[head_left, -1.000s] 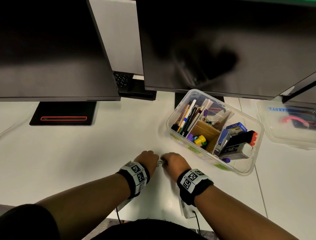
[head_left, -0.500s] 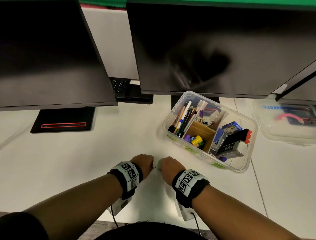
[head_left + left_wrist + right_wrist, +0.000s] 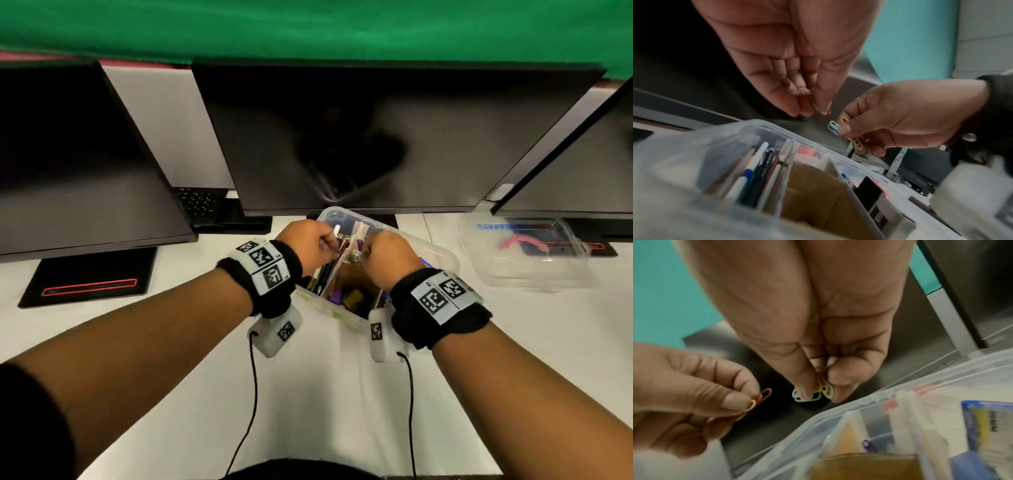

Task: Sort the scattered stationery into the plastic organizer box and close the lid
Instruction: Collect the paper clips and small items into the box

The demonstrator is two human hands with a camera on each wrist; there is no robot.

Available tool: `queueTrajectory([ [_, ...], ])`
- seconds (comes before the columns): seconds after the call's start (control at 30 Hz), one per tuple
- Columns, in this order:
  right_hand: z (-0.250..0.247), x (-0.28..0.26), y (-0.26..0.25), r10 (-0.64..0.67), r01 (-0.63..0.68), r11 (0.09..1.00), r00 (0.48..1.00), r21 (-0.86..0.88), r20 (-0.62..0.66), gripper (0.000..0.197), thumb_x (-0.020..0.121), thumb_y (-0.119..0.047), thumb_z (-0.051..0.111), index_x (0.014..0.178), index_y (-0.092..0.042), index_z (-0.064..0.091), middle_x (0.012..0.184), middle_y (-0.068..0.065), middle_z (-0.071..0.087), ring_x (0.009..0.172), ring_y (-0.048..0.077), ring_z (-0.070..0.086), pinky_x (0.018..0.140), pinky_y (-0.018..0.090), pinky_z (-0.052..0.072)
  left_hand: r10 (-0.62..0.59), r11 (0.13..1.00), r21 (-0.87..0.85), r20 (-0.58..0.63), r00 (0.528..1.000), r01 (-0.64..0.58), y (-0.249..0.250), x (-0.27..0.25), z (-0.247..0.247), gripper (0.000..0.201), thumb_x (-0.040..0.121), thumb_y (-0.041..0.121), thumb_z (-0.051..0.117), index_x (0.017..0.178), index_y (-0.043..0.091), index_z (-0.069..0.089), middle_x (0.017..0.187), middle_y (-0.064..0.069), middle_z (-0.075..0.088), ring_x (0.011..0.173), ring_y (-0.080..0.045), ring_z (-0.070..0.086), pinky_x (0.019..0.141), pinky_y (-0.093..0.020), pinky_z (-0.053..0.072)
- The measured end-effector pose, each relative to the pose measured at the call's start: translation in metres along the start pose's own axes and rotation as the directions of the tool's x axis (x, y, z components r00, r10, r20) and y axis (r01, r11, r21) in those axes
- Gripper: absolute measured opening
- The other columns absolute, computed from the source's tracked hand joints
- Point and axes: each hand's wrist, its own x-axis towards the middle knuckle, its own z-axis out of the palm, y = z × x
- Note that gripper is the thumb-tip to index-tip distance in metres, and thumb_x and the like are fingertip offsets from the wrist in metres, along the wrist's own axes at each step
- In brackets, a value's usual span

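Note:
The clear plastic organizer box [image 3: 440,255] stands on the white desk under the middle monitor, with pens [image 3: 754,170], a brown card divider [image 3: 813,191] and boxed items inside. Both my hands hover over its far part. My left hand [image 3: 308,245] pinches orange and yellow paper clips [image 3: 756,400] between thumb and fingers. My right hand [image 3: 387,255] pinches a small bunch of blue and yellow paper clips [image 3: 816,391]. In the left wrist view the right hand [image 3: 846,134] holds its clips [image 3: 838,128] above the box rim [image 3: 777,128].
Three dark monitors [image 3: 359,137] stand close behind the box. The box's clear lid [image 3: 527,253] lies on the desk to the right. A black monitor base [image 3: 89,277] with a red line sits at the left. Cables hang from my wrists.
Both hands have lifted from the desk in front of the box, carrying the paper clips, and moved forward over the box. The head view has tilted up.

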Motion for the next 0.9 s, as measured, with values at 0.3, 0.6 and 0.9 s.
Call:
queueTrajectory([
  [0.3,0.007,0.048,0.030,0.197,-0.196,0.980,0.979,-0.019,0.047,0.028,0.090,-0.010,0.056,0.115,0.001,0.058,0.117,0.017,0.063,0.108,0.030,0.060,0.090,0.033,0.049,-0.023,0.968,0.251,0.129,0.991,-0.010,0.041,0.064,0.036,0.025,0.091,0.016,0.053,0.110,0.008,0.066,0.116,-0.008,0.066,0.100,-0.021,0.059,0.093,-0.028,0.045],
  [0.6,0.018,0.058,0.019,0.189,-0.183,0.975,0.981,0.125,-0.040,0.023,0.088,-0.012,0.058,0.110,-0.011,0.065,0.109,0.010,0.067,0.101,0.028,0.062,0.091,0.037,0.051,-0.056,0.982,0.185,0.049,0.997,0.046,0.018,0.052,0.027,0.026,0.090,0.009,0.051,0.109,0.011,0.067,0.116,-0.006,0.066,0.109,-0.023,0.060,0.093,-0.029,0.047],
  [0.9,0.034,-0.023,-0.016,-0.254,0.243,0.958,0.965,0.151,0.058,0.020,0.088,-0.031,0.058,0.091,-0.013,0.066,0.093,0.004,0.064,0.086,0.021,0.060,0.076,0.032,0.048,-0.163,0.983,0.060,-0.122,0.979,0.171,-0.069,0.028,0.000,0.011,0.086,0.016,0.057,0.086,0.016,0.068,0.094,-0.001,0.070,0.089,-0.018,0.061,0.082,-0.024,0.046],
])
